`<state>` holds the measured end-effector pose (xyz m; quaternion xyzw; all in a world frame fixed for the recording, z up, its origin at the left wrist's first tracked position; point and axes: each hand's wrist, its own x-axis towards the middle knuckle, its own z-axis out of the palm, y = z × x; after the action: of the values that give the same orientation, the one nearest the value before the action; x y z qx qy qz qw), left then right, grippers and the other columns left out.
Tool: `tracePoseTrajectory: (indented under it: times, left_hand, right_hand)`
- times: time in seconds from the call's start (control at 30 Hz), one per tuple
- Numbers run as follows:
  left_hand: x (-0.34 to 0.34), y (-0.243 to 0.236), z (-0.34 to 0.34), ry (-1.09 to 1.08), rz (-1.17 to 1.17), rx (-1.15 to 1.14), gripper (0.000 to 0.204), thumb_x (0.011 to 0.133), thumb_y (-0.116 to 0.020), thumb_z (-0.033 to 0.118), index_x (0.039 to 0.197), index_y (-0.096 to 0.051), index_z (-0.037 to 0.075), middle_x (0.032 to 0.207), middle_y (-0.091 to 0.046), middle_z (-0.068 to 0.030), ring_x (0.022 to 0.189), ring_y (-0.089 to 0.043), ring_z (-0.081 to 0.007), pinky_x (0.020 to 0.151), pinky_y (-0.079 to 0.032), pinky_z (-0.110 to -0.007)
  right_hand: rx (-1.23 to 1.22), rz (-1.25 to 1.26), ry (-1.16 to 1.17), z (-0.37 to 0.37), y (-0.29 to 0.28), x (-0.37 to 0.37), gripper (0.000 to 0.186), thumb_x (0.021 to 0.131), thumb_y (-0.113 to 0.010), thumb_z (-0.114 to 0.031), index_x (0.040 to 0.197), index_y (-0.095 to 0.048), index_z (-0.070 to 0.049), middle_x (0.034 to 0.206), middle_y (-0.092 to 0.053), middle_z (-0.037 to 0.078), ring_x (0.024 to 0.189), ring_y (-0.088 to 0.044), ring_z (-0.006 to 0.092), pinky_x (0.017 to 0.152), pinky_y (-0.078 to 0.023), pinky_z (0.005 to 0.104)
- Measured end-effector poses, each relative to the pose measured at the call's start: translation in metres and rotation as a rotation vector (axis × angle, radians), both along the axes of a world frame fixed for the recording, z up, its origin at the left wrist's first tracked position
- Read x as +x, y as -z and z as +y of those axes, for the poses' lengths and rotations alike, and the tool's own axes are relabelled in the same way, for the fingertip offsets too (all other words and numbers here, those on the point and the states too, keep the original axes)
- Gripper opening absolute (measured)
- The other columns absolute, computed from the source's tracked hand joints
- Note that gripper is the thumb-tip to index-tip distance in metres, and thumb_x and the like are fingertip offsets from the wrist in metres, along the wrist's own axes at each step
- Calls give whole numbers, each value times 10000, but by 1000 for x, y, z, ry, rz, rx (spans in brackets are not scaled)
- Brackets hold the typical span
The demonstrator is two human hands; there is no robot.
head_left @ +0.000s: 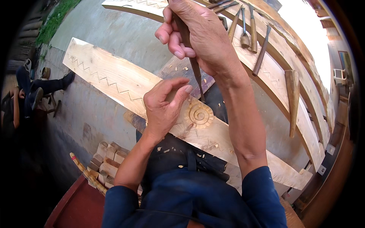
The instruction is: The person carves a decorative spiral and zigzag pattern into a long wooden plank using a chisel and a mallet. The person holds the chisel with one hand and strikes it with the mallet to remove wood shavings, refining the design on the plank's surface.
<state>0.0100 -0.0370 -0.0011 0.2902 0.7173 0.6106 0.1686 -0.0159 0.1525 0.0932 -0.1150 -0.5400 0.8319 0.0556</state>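
My right hand (205, 34) is raised above the far side of a long pale wooden board (114, 68). It grips a dark carving chisel (196, 72) that points down, its tip just past the board's far edge. My left hand (163, 102) hovers over the middle of the board, loosely curved. Its thumb and forefinger are apart with nothing visible between them, close to the chisel's blade but not touching it; the other fingers are mostly hidden. Beside it a carved spiral rosette (199, 114) shows in the wood. A zigzag line runs along the board's left part.
Several carving tools (253, 30) and a wooden mallet (292, 98) lie on more long boards (281, 87) at the right. Wood blocks (108, 157) are piled at the lower left, by a red surface (81, 205). A seated person's legs (49, 83) show at the far left.
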Motion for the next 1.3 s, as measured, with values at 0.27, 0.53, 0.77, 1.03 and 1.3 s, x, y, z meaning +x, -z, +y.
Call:
tracePoseTrajectory:
  times: [0.27, 0.53, 0.77, 1.03, 1.3]
  left_hand:
    - [-2, 11, 1, 32, -30, -8, 245, 996, -785, 21, 1233, -746, -26, 962, -826, -100, 874, -731, -158, 811, -570, -300]
    - [2, 13, 8, -61, -7, 6, 172, 912, -854, 101, 1052, -769, 50, 836, -819, -82, 695, -641, -254, 740, -502, -378]
    - [1, 13, 8, -75, 27, -10, 162, 897, -860, 96, 1012, -755, 54, 817, -810, -81, 692, -646, -270, 712, -511, -388]
    - [3, 3, 8, -126, -34, 7, 179, 896, -851, 41, 1032, -743, 4, 842, -813, -98, 746, -702, -280, 782, -558, -392]
    - [-5, -1, 6, -44, 22, -27, 192, 1013, -736, -3, 1169, -633, -44, 853, -813, -89, 831, -676, -145, 797, -531, -286]
  right_hand:
    - [-131, -4, -75, -13, 28, -16, 558, 1177, -472, -575, 945, -585, -80, 730, -667, 95, 454, -500, 76, 390, -346, 221]
    - [-118, -73, -139, -15, 26, -20, 553, 1178, -466, -580, 947, -568, -88, 710, -636, 78, 447, -449, 66, 395, -331, 218]
    - [-135, -98, -141, -16, 28, -22, 544, 1177, -470, -578, 976, -572, -82, 711, -635, 72, 462, -460, 61, 393, -331, 212]
    - [-55, 0, -152, -23, 39, -24, 583, 1140, -542, -608, 928, -581, -67, 686, -646, 62, 485, -500, 75, 435, -378, 239]
    - [42, 12, -141, -39, 46, -29, 566, 1135, -548, -587, 904, -597, -72, 652, -624, 29, 493, -468, 62, 457, -372, 247]
